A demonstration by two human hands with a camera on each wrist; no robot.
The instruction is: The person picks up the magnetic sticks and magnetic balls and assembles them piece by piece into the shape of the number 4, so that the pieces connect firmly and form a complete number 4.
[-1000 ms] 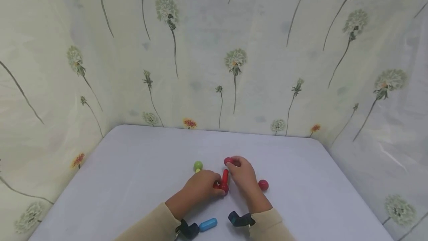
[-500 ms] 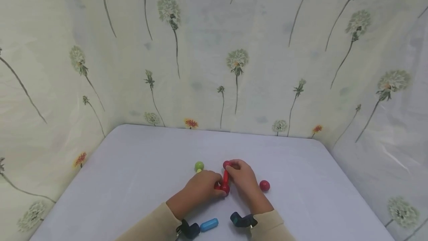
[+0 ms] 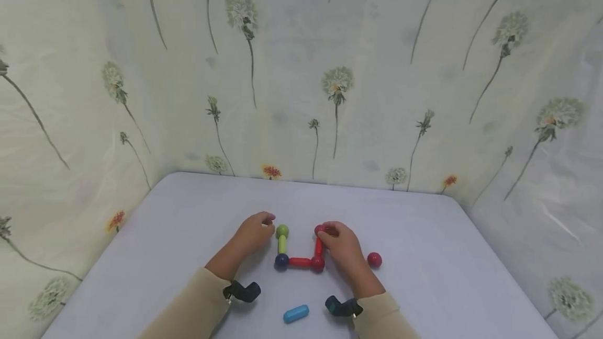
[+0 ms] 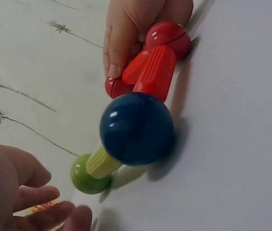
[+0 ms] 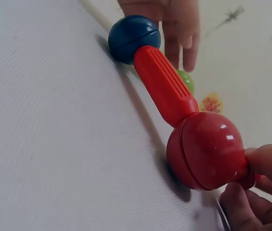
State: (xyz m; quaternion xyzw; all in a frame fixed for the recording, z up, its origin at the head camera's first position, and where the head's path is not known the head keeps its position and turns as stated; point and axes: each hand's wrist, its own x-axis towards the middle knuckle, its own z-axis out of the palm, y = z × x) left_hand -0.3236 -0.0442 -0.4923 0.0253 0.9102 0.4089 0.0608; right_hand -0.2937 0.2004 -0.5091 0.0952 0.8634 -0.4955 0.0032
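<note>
A U-shaped chain of toy balls and rods lies on the table. It runs from a green ball (image 3: 282, 231) along a yellow-green rod (image 3: 282, 245) to a dark blue ball (image 3: 281, 261). From there a red rod (image 3: 300, 262) leads to a red corner ball (image 3: 317, 263), then a second red rod (image 3: 319, 247) and a far red ball (image 3: 320, 230). My right hand (image 3: 343, 245) pinches that far ball between thumb and fingers. Beside the green ball, my left hand (image 3: 254, 232) holds nothing, its fingers loosely bent and apart from the chain.
One loose red ball (image 3: 374, 260) sits right of my right forearm. Nearer me, between the wrists, lies a blue rod (image 3: 296, 314). The white table (image 3: 212, 198) ends at a flowered curtain (image 3: 292, 67) behind and on both sides.
My left hand has let go of the red corner piece and moved left and away, uncovering the blue ball. My right hand brought the far red ball down onto the rod's end.
</note>
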